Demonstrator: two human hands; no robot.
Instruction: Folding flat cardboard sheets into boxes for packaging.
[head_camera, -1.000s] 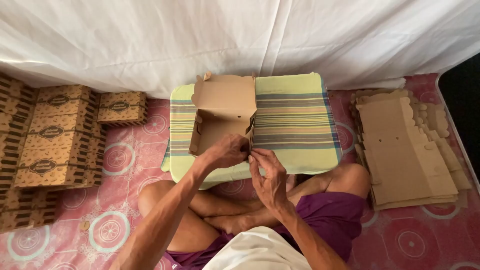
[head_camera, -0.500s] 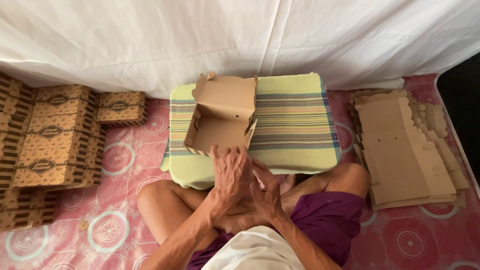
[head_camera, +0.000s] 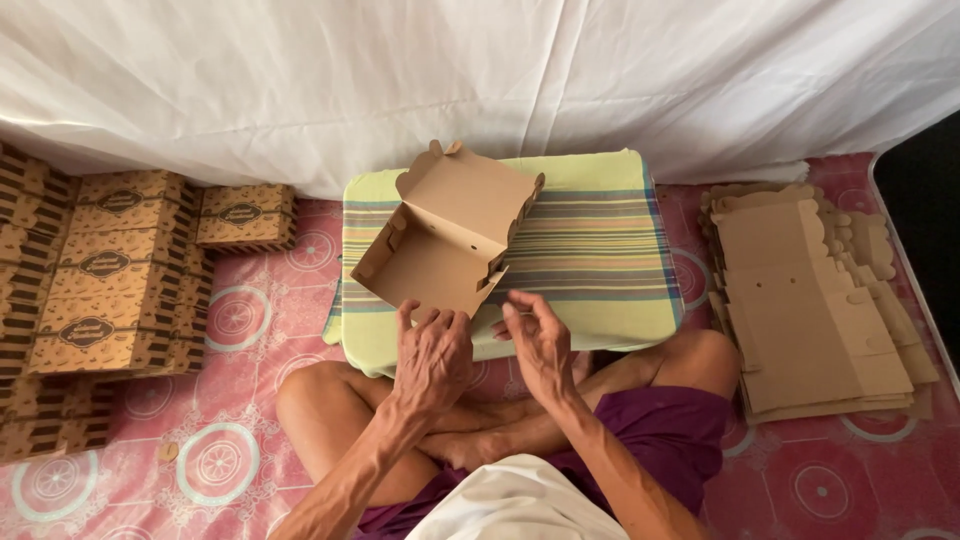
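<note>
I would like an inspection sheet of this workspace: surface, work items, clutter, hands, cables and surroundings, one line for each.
Surface: striped yellow-green cushion on a pink patterned mat; the person sits cross-legged at it.
Work items: half-folded cardboard box, lid up, lying on the cushion's left part.
Clutter: stack of flat cardboard blanks on the right; finished printed boxes piled on the left.
Hands: left hand open, fingertips at the box's near edge; whether they touch it cannot be told. Right hand open, close beside the box, holding nothing.
Cables: nothing seen.
Surroundings: white sheet hanging behind; a dark gap at the far right edge.
</note>
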